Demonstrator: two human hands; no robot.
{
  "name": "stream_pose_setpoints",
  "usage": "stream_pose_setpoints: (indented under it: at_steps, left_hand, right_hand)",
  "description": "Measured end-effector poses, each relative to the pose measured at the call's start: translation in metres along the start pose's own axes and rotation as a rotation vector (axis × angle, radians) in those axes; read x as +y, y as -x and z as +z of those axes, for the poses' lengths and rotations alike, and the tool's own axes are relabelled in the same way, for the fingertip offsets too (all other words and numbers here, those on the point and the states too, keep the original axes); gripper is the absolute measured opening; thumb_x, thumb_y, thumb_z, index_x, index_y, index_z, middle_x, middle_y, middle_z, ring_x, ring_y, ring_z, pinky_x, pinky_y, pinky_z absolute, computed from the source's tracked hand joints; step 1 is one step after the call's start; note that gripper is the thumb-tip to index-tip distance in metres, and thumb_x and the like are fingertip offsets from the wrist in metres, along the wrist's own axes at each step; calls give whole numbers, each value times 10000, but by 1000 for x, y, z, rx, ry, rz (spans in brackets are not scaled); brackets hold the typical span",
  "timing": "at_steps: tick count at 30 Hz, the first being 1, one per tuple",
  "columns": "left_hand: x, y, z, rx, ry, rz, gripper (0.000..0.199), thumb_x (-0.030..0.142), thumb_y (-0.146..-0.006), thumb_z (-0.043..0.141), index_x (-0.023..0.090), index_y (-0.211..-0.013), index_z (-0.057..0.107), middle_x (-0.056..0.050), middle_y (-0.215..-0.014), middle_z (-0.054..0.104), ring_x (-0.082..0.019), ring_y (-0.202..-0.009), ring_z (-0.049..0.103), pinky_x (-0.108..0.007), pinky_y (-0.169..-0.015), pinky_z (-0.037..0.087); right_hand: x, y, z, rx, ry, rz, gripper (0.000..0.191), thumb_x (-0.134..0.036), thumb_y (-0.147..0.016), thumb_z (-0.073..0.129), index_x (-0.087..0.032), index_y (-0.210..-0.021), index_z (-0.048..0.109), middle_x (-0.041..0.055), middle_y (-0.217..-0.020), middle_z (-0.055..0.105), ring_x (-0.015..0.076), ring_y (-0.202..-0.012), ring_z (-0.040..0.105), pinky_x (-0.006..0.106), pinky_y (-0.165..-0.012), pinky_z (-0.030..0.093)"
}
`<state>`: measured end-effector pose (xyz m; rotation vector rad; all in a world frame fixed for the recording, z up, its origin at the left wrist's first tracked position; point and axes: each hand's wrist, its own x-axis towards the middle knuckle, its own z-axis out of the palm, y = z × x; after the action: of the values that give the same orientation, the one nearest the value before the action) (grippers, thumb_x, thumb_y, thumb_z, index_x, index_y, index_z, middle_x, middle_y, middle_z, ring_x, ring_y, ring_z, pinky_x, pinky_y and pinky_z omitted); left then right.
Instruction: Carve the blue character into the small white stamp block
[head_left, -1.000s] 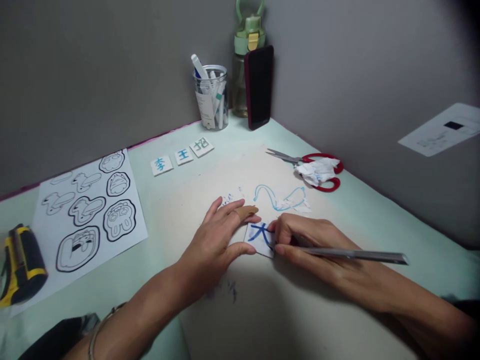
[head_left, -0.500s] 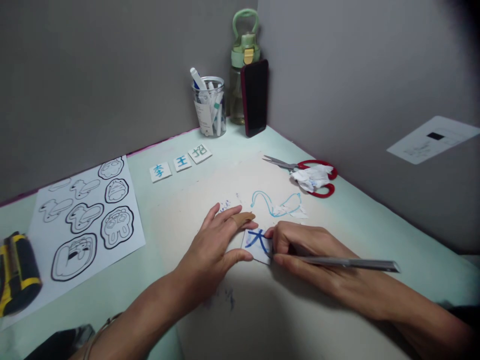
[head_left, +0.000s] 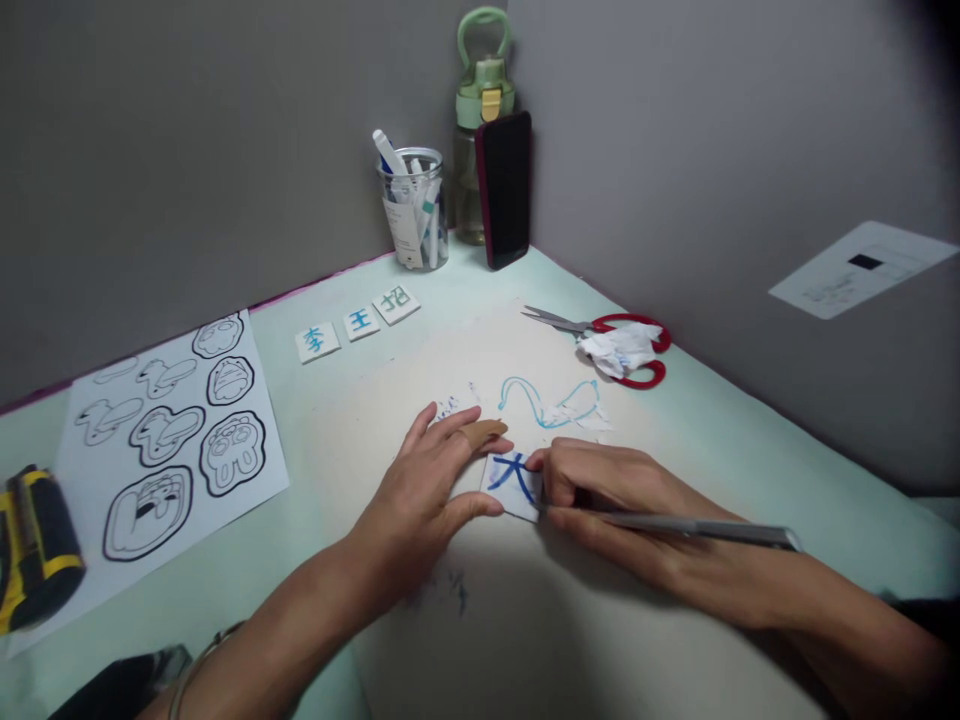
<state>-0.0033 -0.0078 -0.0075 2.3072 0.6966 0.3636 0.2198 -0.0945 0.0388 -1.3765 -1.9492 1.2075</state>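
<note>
A small white square card (head_left: pixel 516 492) with a dark blue brushed character lies on the beige board (head_left: pixel 420 660) in front of me. My left hand (head_left: pixel 427 480) steadies its left side, thumb at the lower edge and fingers at the upper edge; one finger wears a tan bandage. My right hand (head_left: pixel 600 485) is closed round a slim silver craft knife (head_left: pixel 697 527), its handle pointing right. The knife's tip is at the card's right edge, mostly hidden by my fingers. Just beyond the card, a light blue swan-like outline (head_left: pixel 536 405) is drawn on the board, with white scraps on it.
Further back are several lettered tiles (head_left: pixel 360 322), a jar of markers (head_left: pixel 412 210), a green bottle (head_left: pixel 484 105) and a phone (head_left: pixel 506 190). Red-handled scissors (head_left: pixel 645 376) lie right under crumpled tissue (head_left: pixel 619 350). Left are a printed sheet (head_left: pixel 247 500) and a black-yellow tool (head_left: pixel 45 550).
The view has shifted slightly. Both hands keep their grip, with the knife at nearly the same spot on the card's right side.
</note>
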Motion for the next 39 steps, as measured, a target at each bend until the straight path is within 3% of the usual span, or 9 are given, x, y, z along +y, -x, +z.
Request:
stream_pose_setpoints:
  at_steps: [16,28,32,39]
  left_hand:
    - [0,-1,0,-10,-8,0,432,353,-926,679,245,-1316,528,-49,-1390,631,-270,-1452,388,-601,-1246,93]
    - [0,-1,-1,-13,8,6,440,331,-932,674,260,-1333,508,-51,-1383,637,-280,-1459,379,-597,-1247,91]
    - [0,0,-3,-36,7,16,458,292,-953,646,263,-1368,453,-46,-1390,631,-258,-1476,351,-577,-1253,92]
    - [-2,0,-5,-73,-23,32,504,262,-953,645,269,-1399,410,-38,-1407,618,-239,-1499,308,-551,-1258,93]
  right_hand:
    - [3,1,-2,-30,2,-50,232,-209,-1016,443,-224,-789,391,-11,-792,486,154,-744,455,307,-680,366]
    - [0,4,-7,-44,-61,20,245,-151,-941,487,-226,-741,366,-16,-736,461,155,-701,429,307,-649,353]
    - [1,5,-4,40,-134,115,254,-274,-975,508,-231,-744,412,-20,-722,495,158,-694,459,303,-636,361]
    - [4,0,14,250,-203,169,248,-353,-970,540,-229,-760,497,42,-805,644,226,-858,605,333,-672,431]
